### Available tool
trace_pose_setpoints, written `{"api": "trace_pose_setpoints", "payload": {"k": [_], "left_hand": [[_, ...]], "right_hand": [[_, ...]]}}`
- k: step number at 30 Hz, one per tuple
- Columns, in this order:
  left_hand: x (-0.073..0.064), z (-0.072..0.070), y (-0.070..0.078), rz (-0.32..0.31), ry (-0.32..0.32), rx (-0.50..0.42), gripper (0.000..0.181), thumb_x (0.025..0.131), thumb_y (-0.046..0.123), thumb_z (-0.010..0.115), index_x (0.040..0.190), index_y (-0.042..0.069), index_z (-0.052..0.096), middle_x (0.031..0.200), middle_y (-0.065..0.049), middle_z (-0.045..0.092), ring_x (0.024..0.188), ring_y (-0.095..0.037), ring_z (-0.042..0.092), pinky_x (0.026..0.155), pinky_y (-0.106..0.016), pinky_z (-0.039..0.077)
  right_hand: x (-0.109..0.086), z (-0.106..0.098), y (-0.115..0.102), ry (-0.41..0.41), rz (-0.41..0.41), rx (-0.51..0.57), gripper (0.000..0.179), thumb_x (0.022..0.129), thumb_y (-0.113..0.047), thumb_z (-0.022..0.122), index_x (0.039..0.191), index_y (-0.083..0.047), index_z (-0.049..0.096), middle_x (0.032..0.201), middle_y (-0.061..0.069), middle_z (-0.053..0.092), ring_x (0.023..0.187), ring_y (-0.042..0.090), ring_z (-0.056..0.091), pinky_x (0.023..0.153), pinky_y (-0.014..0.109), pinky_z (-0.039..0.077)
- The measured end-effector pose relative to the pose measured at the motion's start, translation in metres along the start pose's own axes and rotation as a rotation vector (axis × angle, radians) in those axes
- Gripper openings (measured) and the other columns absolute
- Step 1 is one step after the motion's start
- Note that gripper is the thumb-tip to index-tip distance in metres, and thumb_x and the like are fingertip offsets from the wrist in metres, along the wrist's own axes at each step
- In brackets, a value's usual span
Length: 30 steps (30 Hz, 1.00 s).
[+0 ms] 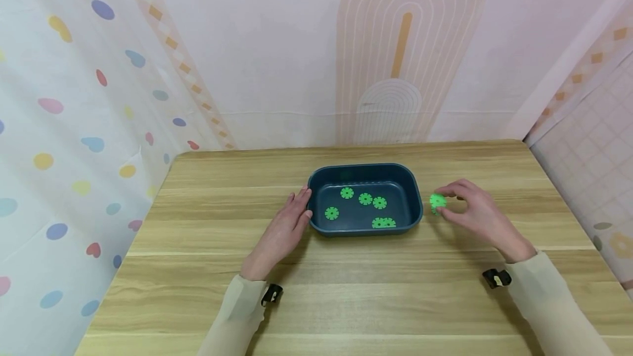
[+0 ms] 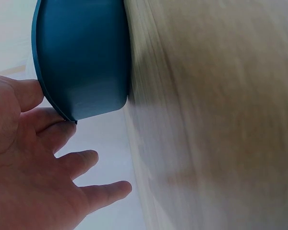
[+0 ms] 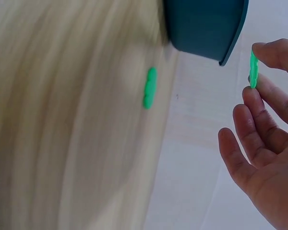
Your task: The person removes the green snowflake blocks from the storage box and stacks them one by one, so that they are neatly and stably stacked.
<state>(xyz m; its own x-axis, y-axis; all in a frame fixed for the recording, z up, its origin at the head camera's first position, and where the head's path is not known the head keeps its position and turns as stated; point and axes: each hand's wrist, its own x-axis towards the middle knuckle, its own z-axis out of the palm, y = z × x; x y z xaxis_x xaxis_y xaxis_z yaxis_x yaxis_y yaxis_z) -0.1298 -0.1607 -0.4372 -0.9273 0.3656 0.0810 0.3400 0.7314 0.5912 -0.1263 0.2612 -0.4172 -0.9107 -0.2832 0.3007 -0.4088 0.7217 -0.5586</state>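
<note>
A dark blue rectangular bin (image 1: 366,232) stands on the table with several green snowflake discs (image 1: 332,213) lying flat on its floor. My left hand (image 1: 281,229) rests against the bin's left end, its fingers fairly straight and touching the rim, as the left wrist view also shows. Just right of the bin, my right hand (image 1: 472,210) pinches a green snowflake disc (image 3: 253,69) between thumb and fingertips, held above the table. Below it, another green snowflake disc (image 3: 150,88) lies on the wood; the held one mostly hides it in the head view.
The wooden table (image 1: 222,290) reaches back to a patterned curtain (image 1: 277,54). Similar cloth hangs on the left and right sides. A small black clip-like object (image 1: 272,294) sits at the left cuff, another (image 1: 497,278) at the right cuff.
</note>
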Motion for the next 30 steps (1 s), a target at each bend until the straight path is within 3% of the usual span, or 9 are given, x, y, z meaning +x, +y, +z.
{"api": "trace_pose_setpoints", "payload": {"k": [21,30], "left_hand": [[0.001,0.001,-0.001,0.012,0.009,0.005,0.053,0.113,0.025,0.044,0.16,0.001,0.035,0.168,-0.011,0.027,0.153,-0.043,0.025,0.122,-0.058,0.026],[0.001,0.001,-0.001,0.017,0.014,0.001,0.053,0.113,0.024,0.044,0.159,0.0,0.036,0.168,-0.011,0.027,0.153,-0.042,0.026,0.122,-0.057,0.025]], "right_hand": [[0.002,-0.001,0.021,-0.142,0.117,-0.007,0.03,0.091,-0.012,0.08,0.118,0.0,0.073,0.114,0.016,0.066,0.104,0.036,0.064,0.088,0.055,0.053],[0.006,0.002,0.03,-0.197,0.109,-0.031,0.031,0.09,-0.01,0.08,0.117,0.001,0.072,0.112,0.015,0.068,0.1,0.032,0.065,0.086,0.05,0.053]]}}
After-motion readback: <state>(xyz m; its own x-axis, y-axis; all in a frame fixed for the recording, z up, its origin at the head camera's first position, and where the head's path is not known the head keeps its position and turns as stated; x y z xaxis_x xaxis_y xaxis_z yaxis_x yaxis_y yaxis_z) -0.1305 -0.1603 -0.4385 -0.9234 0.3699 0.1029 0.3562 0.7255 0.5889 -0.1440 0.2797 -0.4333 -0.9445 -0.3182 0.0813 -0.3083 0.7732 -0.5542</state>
